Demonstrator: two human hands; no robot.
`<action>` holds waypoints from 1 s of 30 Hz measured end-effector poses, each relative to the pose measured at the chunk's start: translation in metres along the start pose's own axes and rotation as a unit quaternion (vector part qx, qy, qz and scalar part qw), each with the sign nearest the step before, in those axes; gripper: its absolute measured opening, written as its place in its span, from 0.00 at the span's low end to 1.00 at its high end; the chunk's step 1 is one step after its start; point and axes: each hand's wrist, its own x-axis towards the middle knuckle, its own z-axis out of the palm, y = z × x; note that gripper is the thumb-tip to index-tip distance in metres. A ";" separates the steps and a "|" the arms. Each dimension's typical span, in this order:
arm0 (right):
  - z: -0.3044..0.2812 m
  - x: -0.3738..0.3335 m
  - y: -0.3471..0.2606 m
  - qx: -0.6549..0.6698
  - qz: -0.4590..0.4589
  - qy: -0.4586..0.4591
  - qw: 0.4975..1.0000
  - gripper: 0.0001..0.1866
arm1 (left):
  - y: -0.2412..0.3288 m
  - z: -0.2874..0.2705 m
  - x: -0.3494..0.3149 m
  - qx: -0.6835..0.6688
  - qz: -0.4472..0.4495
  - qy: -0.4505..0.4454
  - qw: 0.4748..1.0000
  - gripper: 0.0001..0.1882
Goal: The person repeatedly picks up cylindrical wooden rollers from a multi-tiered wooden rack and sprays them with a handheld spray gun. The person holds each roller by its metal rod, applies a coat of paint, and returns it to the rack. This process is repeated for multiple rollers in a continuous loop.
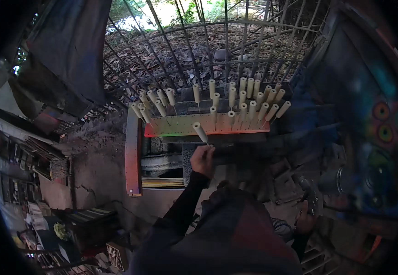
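Note:
My left hand (202, 161) is closed around the lower end of a thin stick, below the pale hollow cylinder (200, 131) on its top. The piece tilts to the left, in front of a long board (185, 127). On that board and behind it, many similar pale cylinders (232, 95) stand on thin sticks, some upright and some leaning. At the lower right, my right hand (305, 221) is closed on a metal tool (315, 201) shaped like a spray gun. Dim light hides its details and parts of those fingers.
A narrow upright board (133, 151) stands at the rack's left. Thin yellowish sticks (162, 182) lie below. Behind the rack rises a barred fence (226, 46), with dry leaves beyond. A colour-spattered panel (382, 123) stands right. Boxes and a dark chest (91, 224) crowd the lower left.

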 end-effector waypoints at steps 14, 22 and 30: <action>0.036 -0.023 -0.013 0.032 0.058 -0.028 0.997 0.15 | -0.094 -0.004 0.102 0.080 -0.089 -0.088 0.989 0.07; 0.041 -0.025 -0.014 0.074 0.048 -0.048 0.995 0.13 | -0.093 -0.003 0.106 0.124 -0.092 -0.097 0.983 0.07; 0.047 -0.022 -0.017 0.072 0.106 -0.016 0.992 0.11 | -0.100 0.002 0.102 0.147 -0.048 -0.099 0.983 0.05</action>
